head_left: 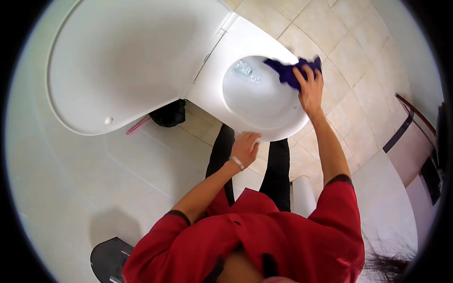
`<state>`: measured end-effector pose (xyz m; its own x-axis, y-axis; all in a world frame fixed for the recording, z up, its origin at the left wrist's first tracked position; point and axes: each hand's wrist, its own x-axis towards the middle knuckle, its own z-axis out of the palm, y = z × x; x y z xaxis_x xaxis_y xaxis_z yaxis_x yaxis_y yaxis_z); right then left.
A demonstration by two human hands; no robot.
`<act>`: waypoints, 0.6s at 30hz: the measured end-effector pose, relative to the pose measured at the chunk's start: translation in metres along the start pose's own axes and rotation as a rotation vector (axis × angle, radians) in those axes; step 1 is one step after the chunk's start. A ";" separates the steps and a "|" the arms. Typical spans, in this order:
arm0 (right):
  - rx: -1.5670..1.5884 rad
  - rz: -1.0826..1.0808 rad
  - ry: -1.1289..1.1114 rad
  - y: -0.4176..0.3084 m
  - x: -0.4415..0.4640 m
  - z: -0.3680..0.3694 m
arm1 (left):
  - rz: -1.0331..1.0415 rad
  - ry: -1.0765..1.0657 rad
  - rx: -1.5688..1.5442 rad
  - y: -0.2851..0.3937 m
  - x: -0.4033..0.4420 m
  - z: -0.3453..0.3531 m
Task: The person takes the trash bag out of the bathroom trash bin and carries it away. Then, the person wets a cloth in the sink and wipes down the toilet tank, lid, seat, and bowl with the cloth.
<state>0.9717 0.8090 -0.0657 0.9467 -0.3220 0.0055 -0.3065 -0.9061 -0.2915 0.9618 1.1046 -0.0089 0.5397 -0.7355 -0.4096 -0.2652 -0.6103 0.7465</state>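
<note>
Tiled floor [363,101], toilet bowl [266,101], right grip [311,85] closed over purple cloth [288,74], left grip [245,147] loosely open, palm hidden

Single view, worn on the head. Camera sits above the wearer's red short-sleeved shirt [306,240], facing steeply down and forward. Shirt is close to the lens, along the view's lower part. White oval ceramic toilet bowl [264,104] lies within arm's reach, seen from above, near rim toward the wearer. Raised smooth white lid [137,56] spans upper left; beige floor tiles [370,101] show beyond. Wide lens: dark, rounded border.
</note>
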 end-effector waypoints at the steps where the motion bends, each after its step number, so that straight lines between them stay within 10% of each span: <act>1: 0.037 0.026 -0.036 0.006 -0.028 -0.005 | 0.005 0.001 0.004 0.007 0.013 0.009; 12: 0.380 0.509 -0.287 0.005 -0.195 -0.020 | -0.155 -0.435 0.472 0.033 0.060 0.078; 18: 1.358 1.568 -0.002 0.065 -0.265 -0.031 | -0.004 -0.349 0.268 0.108 0.035 -0.008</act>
<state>0.6972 0.8265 -0.0562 0.0149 -0.4467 -0.8945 -0.4234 0.8076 -0.4104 0.9582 1.0148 0.0613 0.2511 -0.7603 -0.5991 -0.4865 -0.6342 0.6009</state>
